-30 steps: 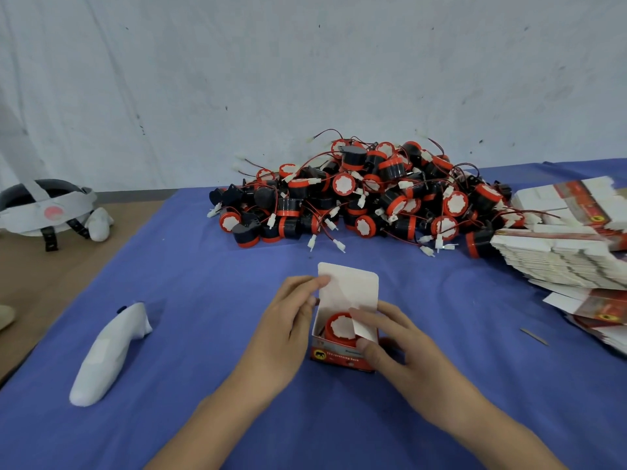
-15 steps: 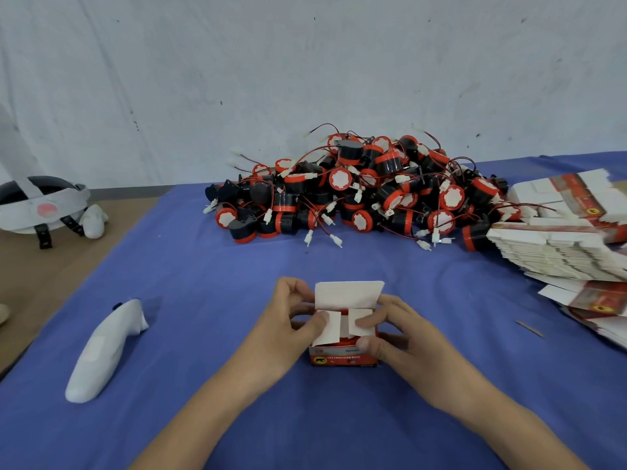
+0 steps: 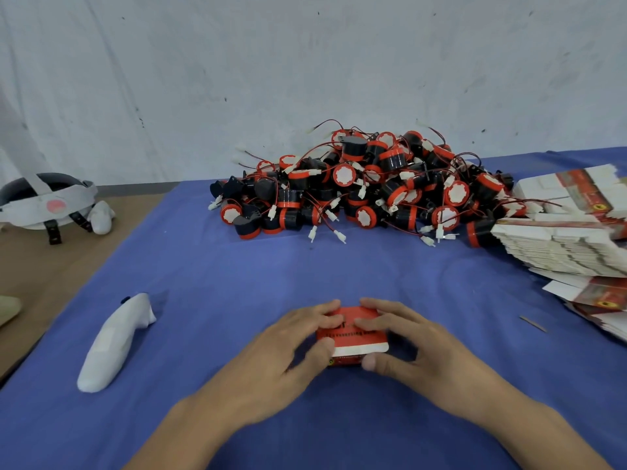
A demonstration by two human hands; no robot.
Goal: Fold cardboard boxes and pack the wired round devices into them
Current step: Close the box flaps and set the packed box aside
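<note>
A small red box [image 3: 356, 339] sits on the blue-covered counter [image 3: 373, 273], near its front edge and about midway across, clasped from both sides. The left grip [image 3: 288, 351] curls over the box's left half, fingers lying across the lid and the thumb pressed to the front face. The right grip [image 3: 420, 351] mirrors it on the right half, fingers on the lid and the thumb low against the front. The fingertips of the two nearly meet on top. The lid is folded down, and its white rounded flap [image 3: 361, 349] shows along the front edge between the thumbs. A line of black lettering runs across the red lid but is too blurred to read. A small yellow-and-black emblem [image 3: 330, 361] marks the front face beside the left thumb. Well behind the box, at the back of the counter against the pale wall [image 3: 305, 69], lies a pile of devices [image 3: 366, 188], black and red, with white faces, red wires and white plugs. Touching the pile on the right is a stack of flat boxes [image 3: 563, 245], white and red, some bearing the same yellow emblem. A white controller [image 3: 112, 344] lies on the cloth to the left, well apart from the box. A headset [image 3: 47, 205] rests beyond the cloth on bare brown surface.
</note>
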